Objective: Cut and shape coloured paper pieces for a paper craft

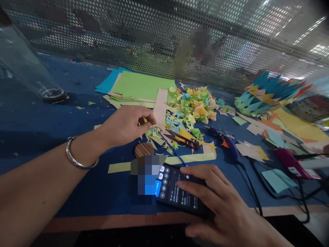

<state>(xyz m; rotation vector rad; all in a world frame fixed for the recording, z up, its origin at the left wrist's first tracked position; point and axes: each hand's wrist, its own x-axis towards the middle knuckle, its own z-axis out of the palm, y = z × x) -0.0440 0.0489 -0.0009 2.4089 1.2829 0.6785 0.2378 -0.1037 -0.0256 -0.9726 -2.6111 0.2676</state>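
Note:
My left hand (pixel 128 123) has its fingers curled in a pinch at the lower end of a pale pink paper strip (pixel 160 103). What lies between the fingertips is too small to make out. On the right, my right hand (pixel 218 195) spreads its fingers over a smartphone (pixel 177 188) with a lit screen, the fingertips on or just above the glass. Scissors (pixel 183 139) with dark red handles lie among paper scraps right of the left hand. A thin blue stick (pixel 174 151) slants toward the phone. Below the left hand sits a round wooden lid (pixel 144 150).
Green sheets (pixel 144 85) and a heap of folded paper pieces (pixel 197 103) lie behind. A blue glue gun (pixel 228 147), magenta device (pixel 293 163) and cables are rightward. A spiky paper crown (pixel 267 92) stands back right, a glass bottle (pixel 28 65) left. Perforated metal panel (pixel 154 44) behind.

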